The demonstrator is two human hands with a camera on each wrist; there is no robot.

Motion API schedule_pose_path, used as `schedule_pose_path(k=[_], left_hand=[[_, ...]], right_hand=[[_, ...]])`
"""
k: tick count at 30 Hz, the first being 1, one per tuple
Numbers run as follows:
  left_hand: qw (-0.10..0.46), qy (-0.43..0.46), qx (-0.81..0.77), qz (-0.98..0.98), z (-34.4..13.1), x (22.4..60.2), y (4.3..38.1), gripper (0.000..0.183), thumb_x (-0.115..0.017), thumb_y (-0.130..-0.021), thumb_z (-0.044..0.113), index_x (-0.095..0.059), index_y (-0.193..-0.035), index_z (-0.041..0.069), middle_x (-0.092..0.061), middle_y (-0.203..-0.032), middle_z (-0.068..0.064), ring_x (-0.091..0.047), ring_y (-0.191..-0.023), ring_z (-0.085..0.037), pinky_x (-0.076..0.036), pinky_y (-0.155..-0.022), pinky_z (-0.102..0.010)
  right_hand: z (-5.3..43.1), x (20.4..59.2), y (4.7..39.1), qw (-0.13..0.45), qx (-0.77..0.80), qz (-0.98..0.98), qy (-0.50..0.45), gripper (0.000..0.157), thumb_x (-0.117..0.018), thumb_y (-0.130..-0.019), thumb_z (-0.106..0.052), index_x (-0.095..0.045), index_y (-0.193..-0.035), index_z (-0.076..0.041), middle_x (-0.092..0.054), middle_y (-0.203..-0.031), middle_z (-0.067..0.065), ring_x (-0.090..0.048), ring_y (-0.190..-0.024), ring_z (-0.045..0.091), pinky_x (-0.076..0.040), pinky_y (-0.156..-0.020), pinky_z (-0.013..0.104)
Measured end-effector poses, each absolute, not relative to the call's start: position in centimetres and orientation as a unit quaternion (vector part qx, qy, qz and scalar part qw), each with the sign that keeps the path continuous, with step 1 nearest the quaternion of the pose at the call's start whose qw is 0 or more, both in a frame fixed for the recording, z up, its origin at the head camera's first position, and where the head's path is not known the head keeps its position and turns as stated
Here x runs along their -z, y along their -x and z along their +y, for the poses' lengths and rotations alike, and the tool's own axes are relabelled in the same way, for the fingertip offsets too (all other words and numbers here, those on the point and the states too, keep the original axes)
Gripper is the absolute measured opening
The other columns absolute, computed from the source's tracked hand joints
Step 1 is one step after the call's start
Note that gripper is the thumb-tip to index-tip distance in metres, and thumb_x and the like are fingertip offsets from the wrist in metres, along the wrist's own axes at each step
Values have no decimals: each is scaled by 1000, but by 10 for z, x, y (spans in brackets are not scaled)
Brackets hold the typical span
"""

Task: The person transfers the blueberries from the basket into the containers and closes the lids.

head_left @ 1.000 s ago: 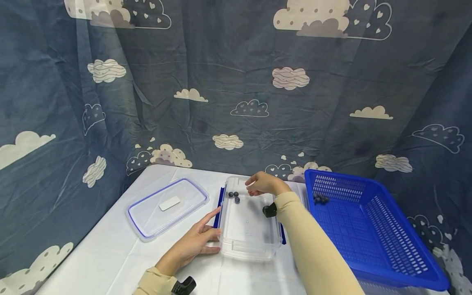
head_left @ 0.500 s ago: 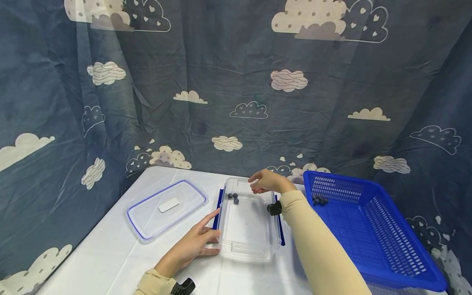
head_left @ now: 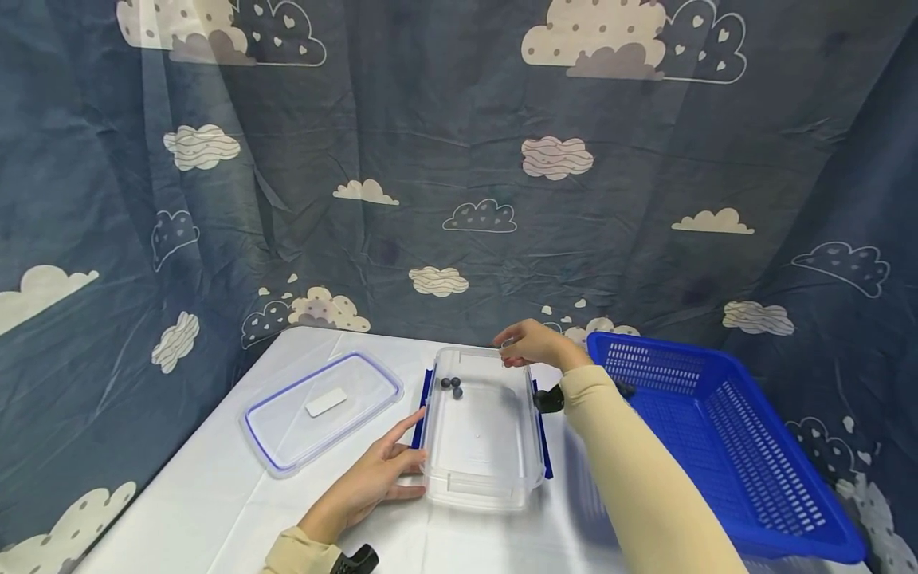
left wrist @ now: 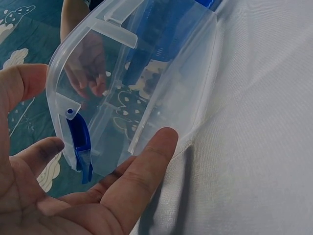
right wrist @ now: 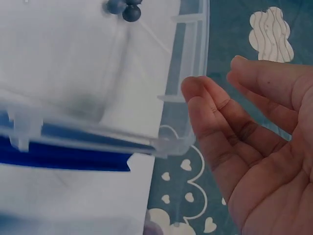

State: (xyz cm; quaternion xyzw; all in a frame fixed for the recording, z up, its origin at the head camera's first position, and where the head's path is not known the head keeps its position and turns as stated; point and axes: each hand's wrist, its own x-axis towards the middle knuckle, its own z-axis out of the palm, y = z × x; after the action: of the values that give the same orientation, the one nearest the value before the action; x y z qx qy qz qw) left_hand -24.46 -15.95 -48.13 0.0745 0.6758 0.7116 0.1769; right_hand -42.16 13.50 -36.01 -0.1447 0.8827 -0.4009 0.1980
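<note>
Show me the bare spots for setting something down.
Bare: tablecloth between lid and left hand; the near floor of the clear container, short of its three berries; the middle of the blue basket. Crowded: the container's left side, where that hand touches, and the gap toward the basket, overhung by the right forearm.

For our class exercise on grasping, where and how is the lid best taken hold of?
Probably pinch the lid by its rim along the long edge facing the left hand, coming from that side: it is shallow and lies flat on the table, so its edge offers the likeliest purchase.
</note>
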Motion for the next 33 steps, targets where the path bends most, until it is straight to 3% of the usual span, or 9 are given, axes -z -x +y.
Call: schedule_pose_path(k=[13,21,28,33], left_hand=[[180,-74,-714,672,-158,484,244,75,-64,-108,25,-25,-172,31,-53,-122,-17,-55,-109,-24,-66,-99,-51],[176,-76,-713,674,-157,484,244,75,-63,-108,24,-25,-172,31,-53,-122,-16,-55,-109,-24,-65,-100,-52],[177,-75,-710,677,-158,482,243,76,-64,-108,24,-24,-172,30,-55,-116,-13,-57,-107,-21,-65,-99,-50],[178,-73,-710,678,-158,481,243,76,-64,-108,25,-24,-172,31,-54,-118,-14,-57,-108,-21,-65,-100,-50]], right_hand=[[179,353,421,157,401,891,144,43,-63,-106,-5,-58,-145,10,-75,-114,22,-74,-99,20,-66,-96,34],[211,353,420,144,411,893,115,44,-64,-107,-10,-58,-147,7,-76,-115,18,-74,-109,27,-63,-106,43],[234,351,416,137,411,894,112,42,-59,-110,-11,-57,-147,8,-74,-122,22,-73,-113,30,-65,-99,35],[250,349,413,127,405,900,98,43,-59,-110,-14,-56,-148,7,-73,-126,22,-73,-105,19,-65,-100,36]])
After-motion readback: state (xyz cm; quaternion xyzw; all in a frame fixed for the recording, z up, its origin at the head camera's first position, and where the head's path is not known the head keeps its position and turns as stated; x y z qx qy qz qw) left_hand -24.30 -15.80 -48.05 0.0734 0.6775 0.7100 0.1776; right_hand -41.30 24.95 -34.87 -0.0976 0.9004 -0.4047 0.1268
